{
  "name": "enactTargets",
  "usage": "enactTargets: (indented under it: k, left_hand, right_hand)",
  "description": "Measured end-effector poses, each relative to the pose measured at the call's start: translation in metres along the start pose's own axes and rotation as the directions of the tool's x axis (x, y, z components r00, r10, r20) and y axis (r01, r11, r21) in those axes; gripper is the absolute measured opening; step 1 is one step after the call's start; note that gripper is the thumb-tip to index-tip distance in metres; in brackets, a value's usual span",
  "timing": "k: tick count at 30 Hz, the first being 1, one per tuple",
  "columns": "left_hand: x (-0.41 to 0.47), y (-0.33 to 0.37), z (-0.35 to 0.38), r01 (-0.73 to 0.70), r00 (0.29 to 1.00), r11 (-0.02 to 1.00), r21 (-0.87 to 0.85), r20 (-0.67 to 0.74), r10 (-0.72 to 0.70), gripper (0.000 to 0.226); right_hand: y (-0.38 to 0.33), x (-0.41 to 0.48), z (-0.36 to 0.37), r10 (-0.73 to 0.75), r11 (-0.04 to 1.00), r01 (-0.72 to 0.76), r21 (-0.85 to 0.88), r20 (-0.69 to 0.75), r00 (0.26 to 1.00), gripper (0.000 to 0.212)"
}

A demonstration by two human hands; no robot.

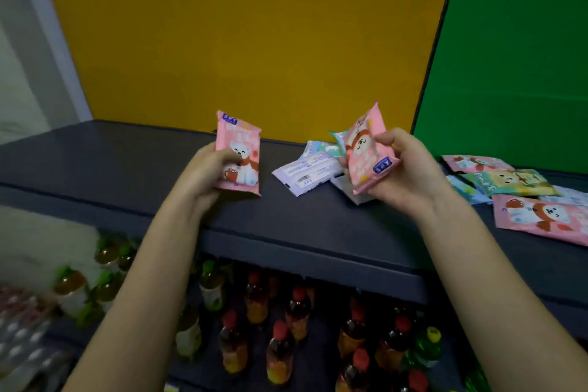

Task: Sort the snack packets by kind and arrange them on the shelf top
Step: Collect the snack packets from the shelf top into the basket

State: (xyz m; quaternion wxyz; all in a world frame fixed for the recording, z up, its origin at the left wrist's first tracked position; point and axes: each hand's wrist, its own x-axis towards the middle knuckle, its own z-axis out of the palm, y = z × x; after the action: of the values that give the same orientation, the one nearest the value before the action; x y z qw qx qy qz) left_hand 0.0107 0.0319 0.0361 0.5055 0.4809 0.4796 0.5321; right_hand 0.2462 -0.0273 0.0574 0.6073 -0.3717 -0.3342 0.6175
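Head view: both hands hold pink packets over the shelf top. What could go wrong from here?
The right hand pinches a pink cartoon-print plastic packet with a teal packet tucked behind; they may get placed together. The white packet lies barcode side up, so its kind could be misjudged.

Background: 2 wall panels, a yellow panel [248,41] at left and a green panel [515,57] at right. Foreground, lower level: red-capped bottles [299,312], green-capped bottles [106,253], and, lower left, blurred white-topped items [22,344], possibly wrapped bottles.
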Motion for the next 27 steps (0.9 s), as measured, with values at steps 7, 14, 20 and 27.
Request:
enactTargets:
  k: [7,14,20,27]
  left_hand:
    - [-0.101,-0.031,-0.124,-0.037,0.949,0.986,-0.165,-0.315,-0.017,0.02]
    - [-0.238,-0.068,-0.273,-0.098,0.713,0.984,-0.148,-0.7,-0.034,0.014]
    - [-0.353,-0.122,-0.377,-0.082,0.494,0.982,-0.169,-0.863,-0.107,0.014]
    - [-0.442,-0.195,-0.475,0.044,0.31,0.969,-0.244,-0.919,-0.245,0.012]
  right_hand:
    - [0.089,-0.016,0.089,0.257,0.953,-0.295,0.074,0.32,0.912,0.062]
    - [0.226,-0.057,0.208,0.556,0.805,-0.578,-0.13,0.503,0.661,0.029]
    - [0.361,-0.12,0.297,0.755,0.635,-0.671,-0.382,0.492,0.434,0.025]
    - [0.514,-0.189,0.37,0.887,0.455,-0.653,-0.605,0.378,0.267,0.017]
